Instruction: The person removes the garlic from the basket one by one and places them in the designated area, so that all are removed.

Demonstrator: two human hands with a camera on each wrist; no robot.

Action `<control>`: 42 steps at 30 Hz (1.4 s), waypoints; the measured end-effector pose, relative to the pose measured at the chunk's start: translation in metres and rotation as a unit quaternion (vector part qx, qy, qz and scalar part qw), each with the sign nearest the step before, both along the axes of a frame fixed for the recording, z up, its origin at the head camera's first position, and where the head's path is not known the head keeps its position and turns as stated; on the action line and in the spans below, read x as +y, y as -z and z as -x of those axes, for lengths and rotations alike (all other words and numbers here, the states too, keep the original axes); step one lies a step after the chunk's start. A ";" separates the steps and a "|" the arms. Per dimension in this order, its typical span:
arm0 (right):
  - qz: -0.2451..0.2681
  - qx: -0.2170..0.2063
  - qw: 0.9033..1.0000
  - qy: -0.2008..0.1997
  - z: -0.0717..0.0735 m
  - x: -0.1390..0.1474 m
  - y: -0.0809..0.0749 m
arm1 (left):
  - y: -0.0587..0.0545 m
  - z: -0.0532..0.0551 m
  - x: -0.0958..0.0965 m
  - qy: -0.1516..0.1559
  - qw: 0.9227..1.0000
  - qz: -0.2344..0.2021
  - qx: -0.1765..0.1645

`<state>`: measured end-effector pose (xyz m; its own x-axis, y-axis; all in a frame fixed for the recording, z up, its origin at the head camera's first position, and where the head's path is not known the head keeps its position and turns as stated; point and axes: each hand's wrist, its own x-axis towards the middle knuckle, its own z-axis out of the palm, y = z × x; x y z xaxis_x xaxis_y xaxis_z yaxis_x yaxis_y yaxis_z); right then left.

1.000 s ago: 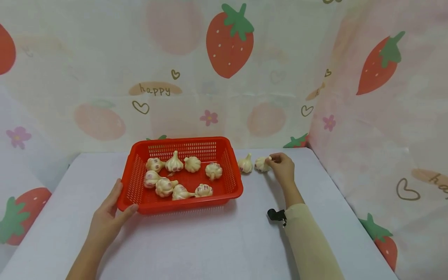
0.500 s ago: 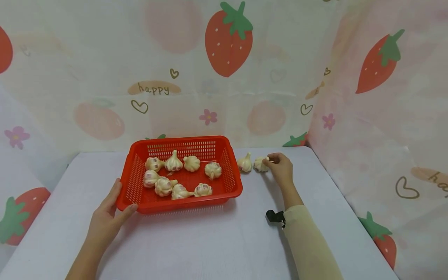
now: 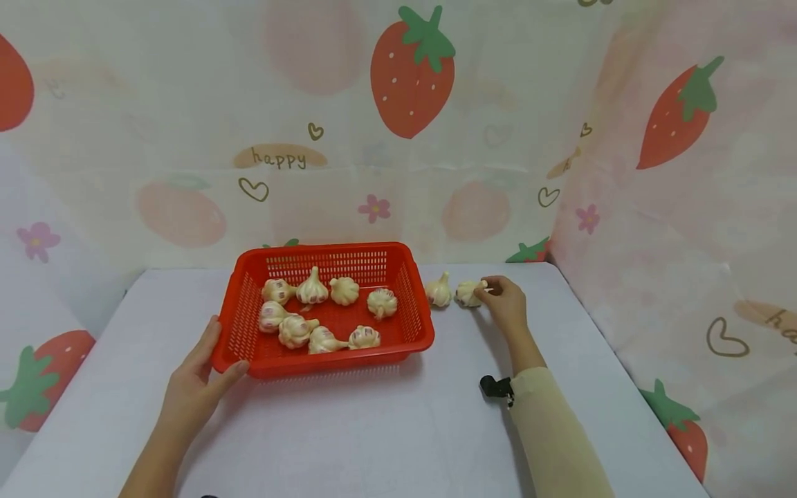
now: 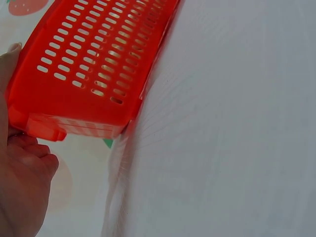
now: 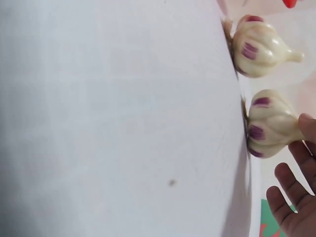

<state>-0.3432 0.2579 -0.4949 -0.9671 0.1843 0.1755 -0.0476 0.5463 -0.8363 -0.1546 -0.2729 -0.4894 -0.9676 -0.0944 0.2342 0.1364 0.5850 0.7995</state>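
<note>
Garlic bulb (image 3: 467, 295), stem (image 3: 482, 284) in right grip (image 3: 507, 308)

Showing soft, even, slightly muted indoor light in the head view, apparently falling from above onto the white tablecloth (image 3: 361, 436). Casting faint, soft-edged shadows beneath the red basket (image 3: 336, 361) and along the right sleeve (image 3: 554, 429). Rendering the printed backdrop (image 3: 187, 104) readable but a little soft. Looking dimmer and greyer in the left wrist view, deepening the basket's red. Looking brighter in the right wrist view, setting small highlights on the garlic bulbs (image 5: 259, 49), darkening and blurring toward the left edge, smudging a dark speck (image 5: 172, 182).
</note>
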 end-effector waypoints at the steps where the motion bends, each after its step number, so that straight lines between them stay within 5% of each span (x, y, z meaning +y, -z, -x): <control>1: 0.001 -0.002 1.000 -0.002 0.001 0.001 0.000 | 0.000 0.000 0.000 0.000 1.000 0.000 -0.002; 9: 0.069 -0.009 0.998 -0.009 0.007 0.006 -0.005 | 0.001 0.000 0.000 0.000 1.000 -0.006 -0.006; 21: 0.056 -0.005 0.998 0.012 0.002 -0.004 -0.004 | -0.002 0.001 -0.002 0.003 1.000 0.004 0.000; 30: 0.063 -0.017 0.998 -0.019 0.002 0.003 -0.006 | 0.004 0.000 -0.001 0.007 1.000 -0.004 0.001; 42: 0.019 0.038 0.999 -0.026 -0.006 0.002 -0.025 | 0.002 0.000 0.000 0.000 1.000 -0.002 0.007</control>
<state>-0.3377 0.2603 -0.4700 -0.9598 0.1413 0.2425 -0.1395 0.5096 -0.8490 -0.1547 -0.2732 -0.4917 -0.9641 -0.0957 0.2477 0.1477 0.5817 0.7999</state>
